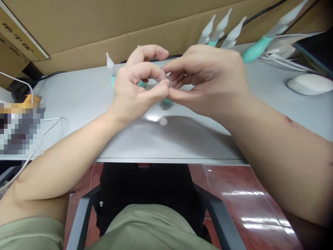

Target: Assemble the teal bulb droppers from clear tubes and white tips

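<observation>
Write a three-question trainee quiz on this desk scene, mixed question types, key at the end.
1. True or false: the left hand and right hand pinch one small clear plastic piece between them.
2. What lies loose on the grey tabletop just below the hands? A) small translucent white cap B) a metal screw C) a red pen
3. Fill in: the white computer mouse lies to the person's ____.

Key: 1 true; 2 A; 3 right

Dark handwritten marks on box flap (18, 33) at upper left, too slanted and blurred to read.
</observation>
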A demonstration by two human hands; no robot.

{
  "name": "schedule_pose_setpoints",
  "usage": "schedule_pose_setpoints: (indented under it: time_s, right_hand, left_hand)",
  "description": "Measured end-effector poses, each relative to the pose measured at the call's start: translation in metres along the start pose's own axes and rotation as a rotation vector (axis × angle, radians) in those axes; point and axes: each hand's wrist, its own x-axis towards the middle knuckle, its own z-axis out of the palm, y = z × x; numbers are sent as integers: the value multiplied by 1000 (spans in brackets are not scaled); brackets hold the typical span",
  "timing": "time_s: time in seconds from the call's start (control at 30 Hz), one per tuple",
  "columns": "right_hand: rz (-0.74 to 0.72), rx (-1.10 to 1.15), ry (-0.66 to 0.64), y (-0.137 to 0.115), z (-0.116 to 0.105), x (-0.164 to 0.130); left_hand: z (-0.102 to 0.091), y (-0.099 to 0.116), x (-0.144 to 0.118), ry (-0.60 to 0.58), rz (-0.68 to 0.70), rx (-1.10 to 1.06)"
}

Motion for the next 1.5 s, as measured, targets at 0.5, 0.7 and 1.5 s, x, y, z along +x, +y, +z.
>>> schedule_pose_setpoints:
  time_s: [0.5,0.7,1.5]
  right_hand:
    - [177,355,100,43,-18,30]
    - [261,386,4,38,-15,27]
    - [398,752,-71,41,-11,31]
  left_hand:
    - [2,-60,-9,-197,-116,-12]
    - [18,-50,-9,-418,-180,-87]
    - [-3,-22,1,-447,-412,-456]
